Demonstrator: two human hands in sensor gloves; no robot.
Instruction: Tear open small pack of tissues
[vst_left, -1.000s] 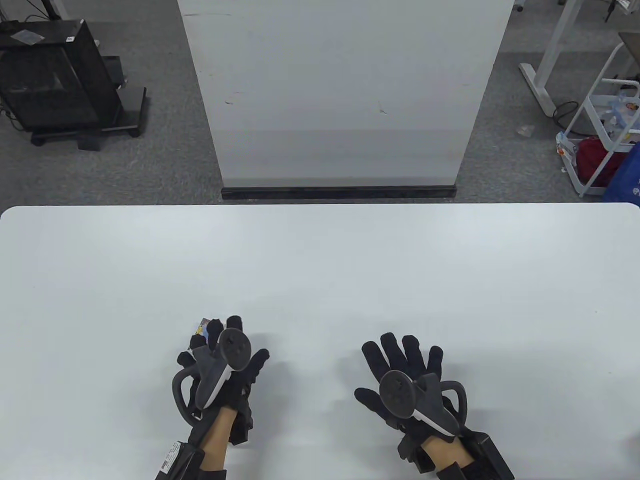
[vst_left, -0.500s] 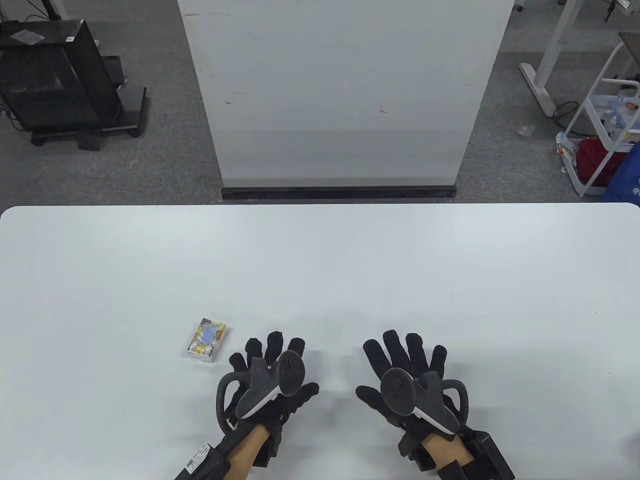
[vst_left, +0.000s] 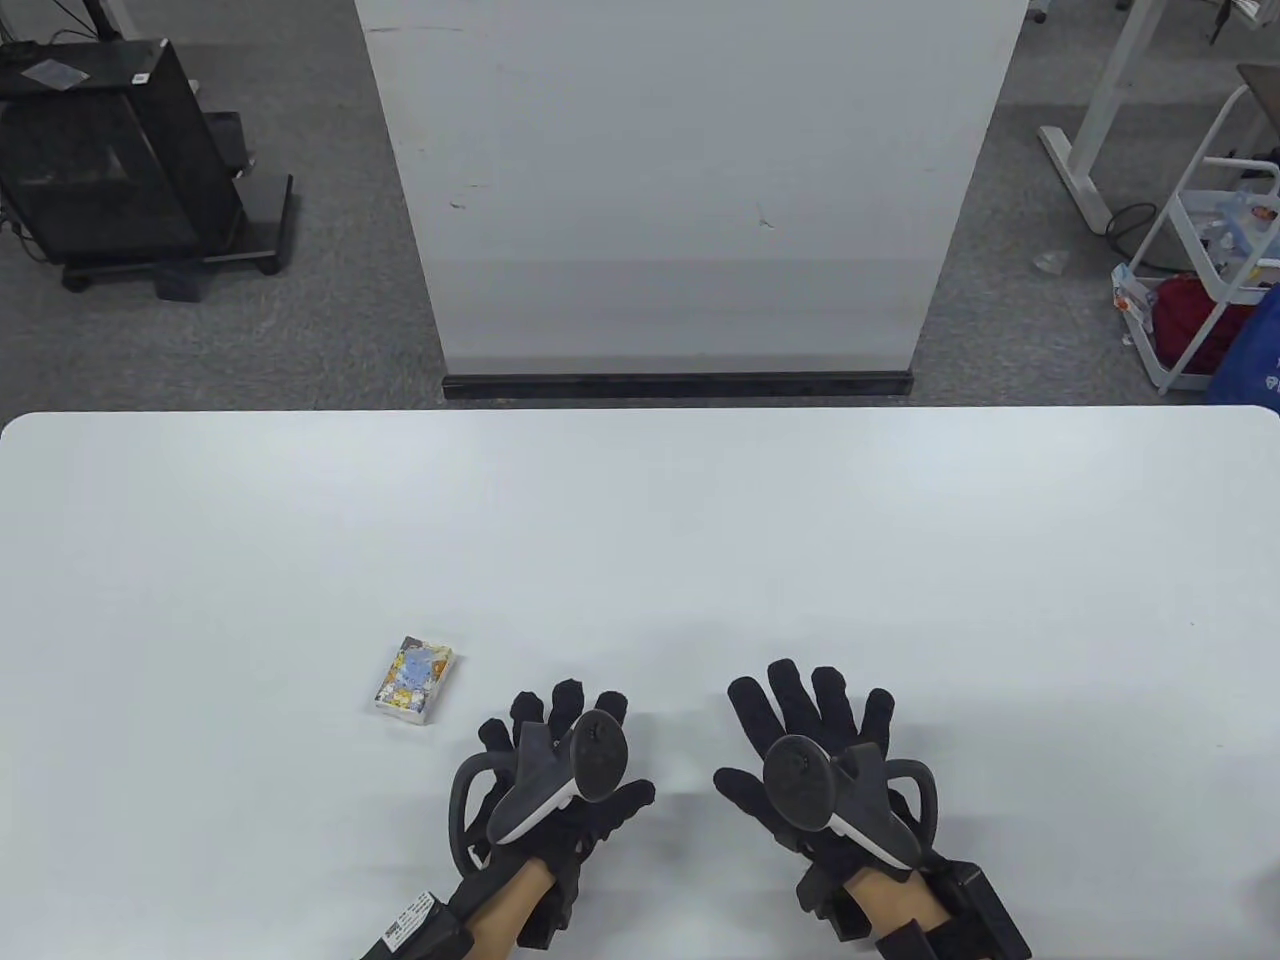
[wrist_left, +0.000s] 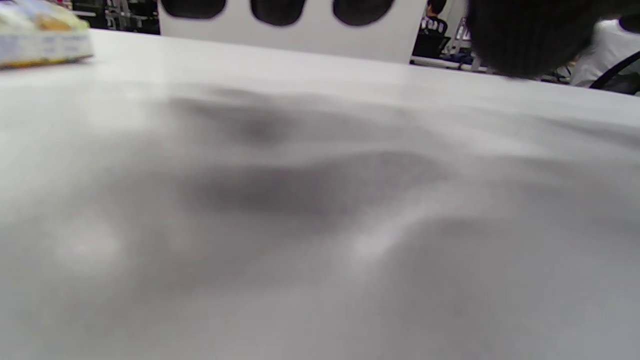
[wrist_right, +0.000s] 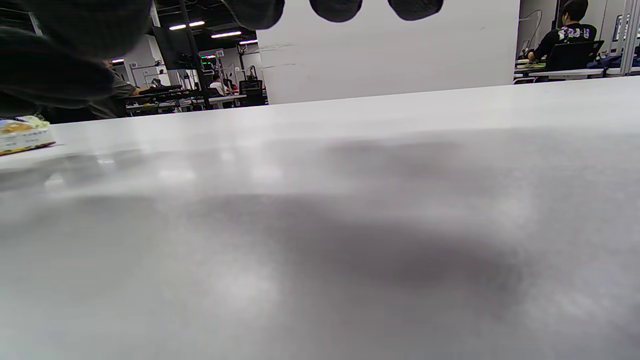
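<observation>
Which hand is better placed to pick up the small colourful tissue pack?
Left. The small colourful tissue pack lies just beyond and left of the left hand, both apart. The right hand rests farther off, with the left hand between.

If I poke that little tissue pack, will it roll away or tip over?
Probably neither. The tissue pack lies flat on the white table, low and boxy, so it would likely slide. It looks small and soft-wrapped, so it is probably light and a bit squishy. Its printed wrapper might be slippery for the gloved left hand.
</observation>
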